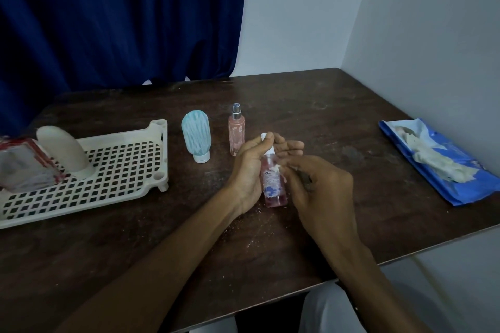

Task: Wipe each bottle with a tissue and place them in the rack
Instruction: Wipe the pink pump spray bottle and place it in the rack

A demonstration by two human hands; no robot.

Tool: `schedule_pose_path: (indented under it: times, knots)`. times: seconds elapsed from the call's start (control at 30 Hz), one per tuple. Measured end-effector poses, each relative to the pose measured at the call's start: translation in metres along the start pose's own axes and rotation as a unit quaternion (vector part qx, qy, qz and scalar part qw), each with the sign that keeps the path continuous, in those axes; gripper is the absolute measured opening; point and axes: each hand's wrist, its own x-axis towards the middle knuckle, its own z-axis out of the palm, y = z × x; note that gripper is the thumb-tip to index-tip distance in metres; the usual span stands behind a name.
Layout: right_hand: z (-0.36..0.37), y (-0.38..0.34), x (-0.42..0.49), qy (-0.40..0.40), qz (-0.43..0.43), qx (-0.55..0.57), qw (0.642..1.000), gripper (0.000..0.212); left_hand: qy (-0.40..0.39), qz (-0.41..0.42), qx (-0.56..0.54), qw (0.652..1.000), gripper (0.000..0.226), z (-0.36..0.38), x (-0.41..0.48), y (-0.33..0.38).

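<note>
A small clear pink bottle with a white cap and a blue-and-white label stands at the table's middle, held by my left hand, thumb on the cap. My right hand presses a small scrap of tissue against the bottle's side. Behind them stand a pale blue tube bottle on its white cap and a slim pink spray bottle. The cream plastic rack at the left holds a white tube bottle and a red-and-white item.
A blue wipes pack with crumpled tissue sticking out lies at the right, near the wall. A dark blue curtain hangs behind the dark wooden table. Small white crumbs dot the tabletop near my left wrist.
</note>
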Motion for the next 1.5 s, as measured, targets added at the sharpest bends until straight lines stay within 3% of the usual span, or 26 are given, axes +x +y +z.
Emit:
schedule_pose_path:
  times: [0.3, 0.53, 0.63, 0.73, 0.97, 1.23, 1.5]
  knots:
    - [-0.001, -0.007, -0.021, -0.008, -0.026, -0.014, 1.0, 0.016, 0.016, 0.023, -0.007, 1.0, 0.027, -0.003, 0.007, -0.001]
    - [0.0, -0.008, -0.031, -0.015, -0.037, -0.027, 0.999, 0.022, 0.039, 0.039, 0.146, 0.988, 0.03, -0.005, 0.006, -0.002]
    - [-0.002, -0.006, -0.032, -0.005, -0.034, -0.029, 0.999, 0.022, 0.004, 0.022, 0.185, 0.982, 0.038, -0.008, 0.005, 0.005]
    - [-0.005, -0.003, -0.03, 0.001, -0.013, -0.018, 1.0, 0.021, -0.035, 0.008, 0.171, 0.985, 0.04, -0.006, 0.005, 0.009]
    - [0.0, -0.002, -0.003, 0.02, 0.015, 0.022, 0.999, 0.016, -0.043, 0.021, 0.066, 0.997, 0.025, -0.003, 0.001, 0.002]
    - [0.001, -0.005, -0.027, -0.022, -0.003, 0.008, 1.0, 0.016, 0.054, 0.069, 0.026, 0.996, 0.022, -0.002, 0.007, -0.002]
    - [-0.001, 0.0, -0.014, -0.013, 0.012, 0.011, 1.0, 0.015, 0.065, 0.054, 0.004, 0.996, 0.024, 0.0, 0.003, -0.005]
